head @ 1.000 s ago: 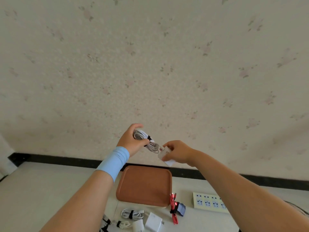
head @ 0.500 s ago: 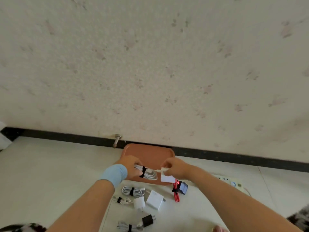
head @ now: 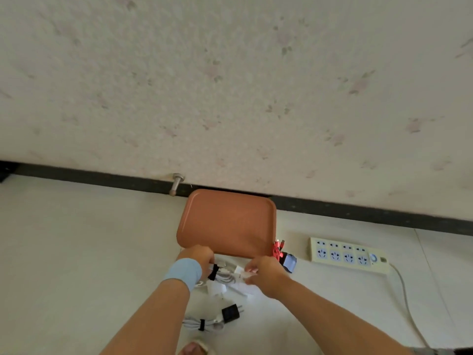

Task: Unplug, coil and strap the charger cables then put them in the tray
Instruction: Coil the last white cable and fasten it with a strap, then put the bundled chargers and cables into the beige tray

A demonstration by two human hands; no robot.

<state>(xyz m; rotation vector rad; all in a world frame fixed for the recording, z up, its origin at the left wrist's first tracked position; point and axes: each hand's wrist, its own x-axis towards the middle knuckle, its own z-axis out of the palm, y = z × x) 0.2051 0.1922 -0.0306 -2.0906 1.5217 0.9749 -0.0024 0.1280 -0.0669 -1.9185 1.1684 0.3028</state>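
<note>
My left hand [head: 202, 260] grips a coiled white cable [head: 225, 274] bound with a black strap, low over the floor just in front of the brown tray [head: 227, 221]. My right hand [head: 263, 274] pinches the white charger block [head: 242, 271] at the cable's end. The tray holds nothing. A red strapped cable with a dark plug [head: 284, 257] lies at the tray's right front corner. Another white coiled cable with a black adapter [head: 220, 319] lies nearer me. More white chargers [head: 216, 289] sit partly hidden under my hands.
A cream power strip [head: 348, 254] lies on the floor to the right, its cord trailing toward me. A metal door stopper [head: 176, 184] sticks out of the black skirting left of the tray. Patterned wallpaper fills the upper view.
Both hands have come down from in front of the wall to just above the floor at the tray's near edge, still holding the strapped white cable and its charger.
</note>
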